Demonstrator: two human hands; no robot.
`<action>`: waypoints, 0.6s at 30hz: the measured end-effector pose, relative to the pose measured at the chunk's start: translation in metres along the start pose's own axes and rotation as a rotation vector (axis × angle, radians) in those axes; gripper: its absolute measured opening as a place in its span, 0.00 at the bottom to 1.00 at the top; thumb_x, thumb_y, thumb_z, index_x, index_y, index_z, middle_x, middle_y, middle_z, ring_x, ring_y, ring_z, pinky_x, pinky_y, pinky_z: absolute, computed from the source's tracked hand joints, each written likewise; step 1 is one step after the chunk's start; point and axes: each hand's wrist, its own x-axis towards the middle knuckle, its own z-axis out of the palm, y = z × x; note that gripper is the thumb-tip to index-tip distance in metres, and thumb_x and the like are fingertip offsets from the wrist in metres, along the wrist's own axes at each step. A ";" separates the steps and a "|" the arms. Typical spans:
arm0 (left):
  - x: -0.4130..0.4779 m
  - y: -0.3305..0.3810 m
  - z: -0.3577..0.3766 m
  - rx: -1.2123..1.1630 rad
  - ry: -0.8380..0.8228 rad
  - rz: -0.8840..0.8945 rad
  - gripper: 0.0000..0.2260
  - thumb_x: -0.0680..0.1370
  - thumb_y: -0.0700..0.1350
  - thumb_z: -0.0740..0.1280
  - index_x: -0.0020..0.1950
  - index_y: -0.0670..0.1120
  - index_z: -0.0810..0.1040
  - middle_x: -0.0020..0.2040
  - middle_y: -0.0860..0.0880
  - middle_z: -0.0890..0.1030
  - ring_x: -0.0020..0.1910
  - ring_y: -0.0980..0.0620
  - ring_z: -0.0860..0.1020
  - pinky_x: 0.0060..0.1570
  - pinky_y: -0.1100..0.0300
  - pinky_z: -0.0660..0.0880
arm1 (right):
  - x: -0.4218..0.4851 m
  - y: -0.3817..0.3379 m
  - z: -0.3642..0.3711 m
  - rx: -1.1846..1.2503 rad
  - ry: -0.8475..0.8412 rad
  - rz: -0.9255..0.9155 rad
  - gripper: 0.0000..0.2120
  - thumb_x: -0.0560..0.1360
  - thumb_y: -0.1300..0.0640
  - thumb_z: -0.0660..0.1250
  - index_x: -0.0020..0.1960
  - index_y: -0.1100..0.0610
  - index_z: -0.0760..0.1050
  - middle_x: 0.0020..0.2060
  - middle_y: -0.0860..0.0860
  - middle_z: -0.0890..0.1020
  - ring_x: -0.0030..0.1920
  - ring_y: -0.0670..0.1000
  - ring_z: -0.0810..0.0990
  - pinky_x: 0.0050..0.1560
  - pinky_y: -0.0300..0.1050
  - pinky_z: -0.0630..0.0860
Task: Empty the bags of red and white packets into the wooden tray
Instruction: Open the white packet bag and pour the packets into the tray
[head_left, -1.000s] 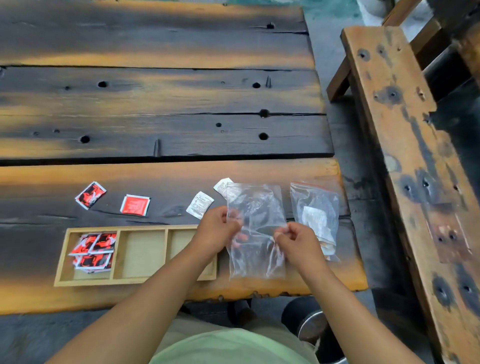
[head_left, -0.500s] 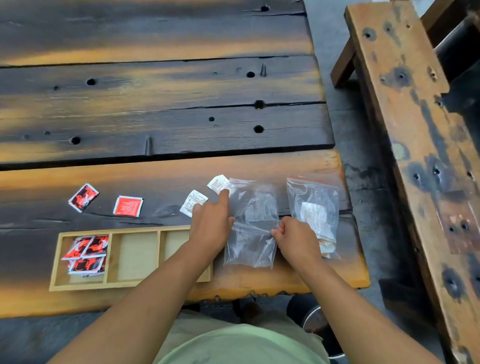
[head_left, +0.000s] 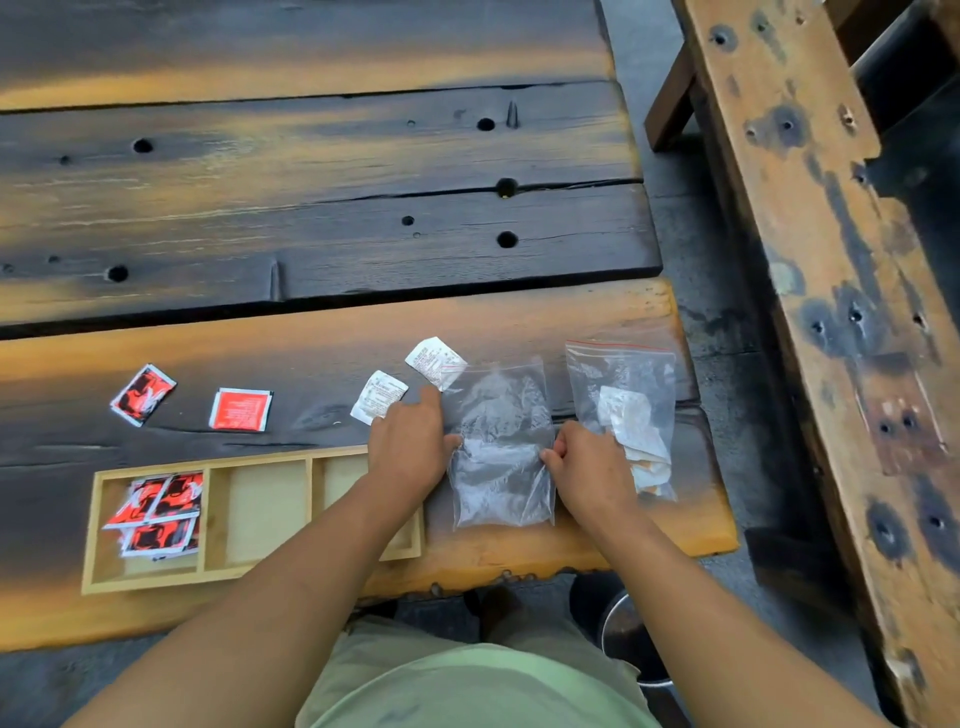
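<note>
An empty clear plastic bag (head_left: 498, 431) lies flat on the table between my hands. My left hand (head_left: 410, 447) holds its left edge, forefinger stretched toward the bag's top. My right hand (head_left: 587, 467) pinches its right edge. A second clear bag (head_left: 623, 410) with a red seal, just to the right, holds white packets. Two white packets (head_left: 379, 397) (head_left: 434, 361) lie loose beside my left hand. Further left lie two red packets (head_left: 143, 394) (head_left: 240, 409). The wooden tray (head_left: 260, 561) has three compartments; its left one holds several red packets (head_left: 156, 514).
The table (head_left: 311, 218) is made of dark, scorched planks with holes. A wooden bench (head_left: 810, 260) runs along the right side across a floor gap. A round dark metal object (head_left: 623, 639) stands on the floor by my legs.
The empty bag was held up in both hands; it now lies flat on the table. My hands came down with it and stay at its edges.
</note>
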 end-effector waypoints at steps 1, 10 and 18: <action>-0.001 0.000 0.000 -0.005 0.005 0.006 0.17 0.75 0.55 0.70 0.53 0.46 0.68 0.46 0.45 0.81 0.51 0.40 0.77 0.42 0.51 0.67 | -0.001 0.002 -0.002 0.032 -0.005 0.001 0.10 0.78 0.50 0.67 0.42 0.54 0.71 0.34 0.50 0.80 0.39 0.54 0.79 0.41 0.53 0.78; -0.003 0.028 -0.027 -0.287 -0.108 0.023 0.06 0.75 0.45 0.70 0.43 0.46 0.74 0.38 0.49 0.79 0.41 0.47 0.78 0.42 0.52 0.75 | -0.020 0.035 -0.027 0.341 -0.052 -0.089 0.05 0.78 0.55 0.66 0.43 0.49 0.75 0.32 0.47 0.81 0.34 0.44 0.81 0.43 0.54 0.81; -0.008 0.107 -0.023 -0.865 -0.394 -0.051 0.08 0.78 0.38 0.69 0.54 0.37 0.75 0.41 0.41 0.80 0.36 0.49 0.81 0.40 0.54 0.79 | -0.022 0.077 -0.055 0.591 0.108 0.041 0.05 0.73 0.54 0.66 0.39 0.47 0.75 0.31 0.50 0.81 0.31 0.52 0.82 0.40 0.59 0.82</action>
